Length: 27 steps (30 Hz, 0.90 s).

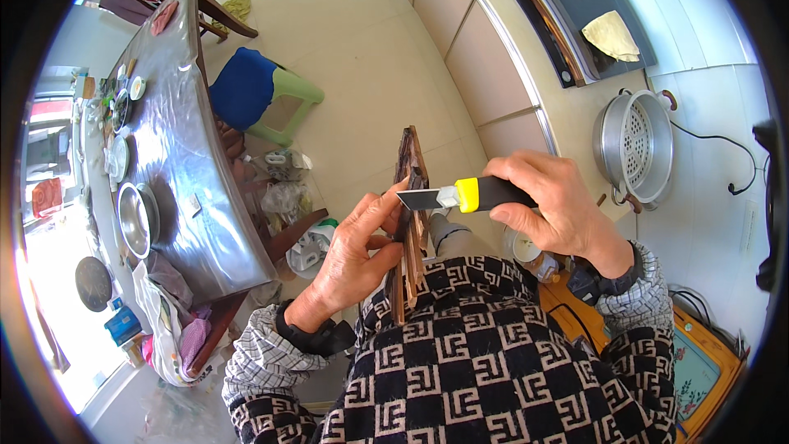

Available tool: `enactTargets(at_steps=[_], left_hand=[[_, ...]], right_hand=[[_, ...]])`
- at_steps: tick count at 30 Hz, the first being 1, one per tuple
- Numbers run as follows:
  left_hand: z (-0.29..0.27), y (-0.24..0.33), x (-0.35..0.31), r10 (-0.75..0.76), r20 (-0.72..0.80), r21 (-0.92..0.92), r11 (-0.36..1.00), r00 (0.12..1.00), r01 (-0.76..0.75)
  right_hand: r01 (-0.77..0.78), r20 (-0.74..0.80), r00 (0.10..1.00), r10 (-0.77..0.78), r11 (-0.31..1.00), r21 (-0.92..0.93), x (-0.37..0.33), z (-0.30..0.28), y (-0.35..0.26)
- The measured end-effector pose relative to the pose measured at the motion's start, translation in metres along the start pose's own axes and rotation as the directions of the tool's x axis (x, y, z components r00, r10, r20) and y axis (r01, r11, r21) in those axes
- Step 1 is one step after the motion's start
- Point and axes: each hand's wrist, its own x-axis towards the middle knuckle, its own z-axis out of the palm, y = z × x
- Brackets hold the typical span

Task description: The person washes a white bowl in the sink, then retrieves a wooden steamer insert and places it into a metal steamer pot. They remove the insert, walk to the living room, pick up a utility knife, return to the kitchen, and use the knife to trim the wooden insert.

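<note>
My right hand (557, 207) is closed round the black handle of a utility knife (468, 195) with a yellow collar. Its blade points left and lies across a long brown wooden piece (411, 271), seemingly touching it. That piece is narrow, with slat-like ridges and a dark, rough far end; it stands lengthwise before my body. My left hand (353, 247) grips the wood from its left side between thumb and fingers, with the fingertips close to the blade's tip. Part of the wood is hidden behind the fingers and the blade.
At the left stands a table (193, 259) under a shiny cover, with a metal bowl (136, 220). A green stool (288, 103) with a blue cover is beyond it. Along the right runs a counter (567, 119) bearing a steamer pot (639, 148). Bagged items lie under the table.
</note>
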Motion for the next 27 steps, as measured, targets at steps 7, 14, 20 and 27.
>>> enactTargets(at_steps=[7, 14, 20, 27], left_hand=[[-0.001, -0.002, -0.009, -0.059, 0.049, -0.086, 0.994, 0.997, 0.063], [0.004, -0.012, -0.015, -0.100, 0.128, -0.123, 0.986, 0.987, 0.116], [0.014, -0.026, -0.016, -0.062, 0.170, -0.245, 0.964, 0.984, 0.103], [0.019, -0.031, -0.020, -0.033, 0.213, -0.438, 0.890, 0.976, 0.126]], right_hand=[[0.011, 0.002, 1.000, -0.011, 1.000, -0.020, -0.001, -0.002, -0.007], [-0.002, 0.007, 1.000, 0.002, 1.000, -0.001, -0.007, 0.000, -0.005], [-0.011, 0.041, 0.999, 0.010, 0.999, 0.035, -0.014, 0.002, 0.000], [0.013, 0.111, 0.993, -0.027, 0.991, 0.130, -0.013, -0.007, 0.006]])
